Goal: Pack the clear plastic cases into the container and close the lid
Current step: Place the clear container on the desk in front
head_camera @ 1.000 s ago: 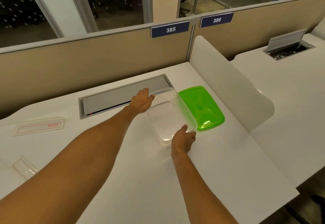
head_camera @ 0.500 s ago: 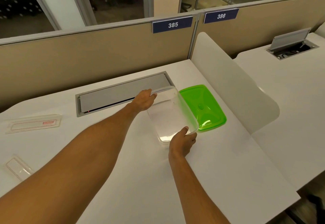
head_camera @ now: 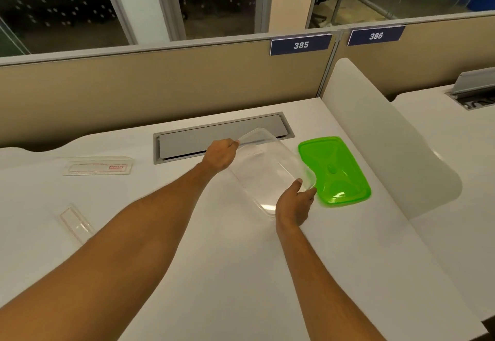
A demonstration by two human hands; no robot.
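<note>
A clear, empty plastic container [head_camera: 270,169] sits tilted on the white desk, held at both ends. My left hand [head_camera: 221,154] grips its far left rim. My right hand [head_camera: 294,202] grips its near right corner, thumb over the rim. The green lid [head_camera: 334,170] lies flat on the desk just right of the container. Two clear plastic cases lie far to the left: a long one with a red label [head_camera: 99,166] and a small narrow one [head_camera: 76,222] nearer the front.
A grey cable hatch [head_camera: 187,139] is set into the desk behind the container. A white curved divider [head_camera: 388,137] stands along the right side. A beige partition [head_camera: 160,86] closes off the back. Bare desk surface [head_camera: 227,260] lies between my forearms.
The view has swung left, so the two cases show more fully. Both hands keep their hold on the container, which has shifted slightly left, away from the lid.
</note>
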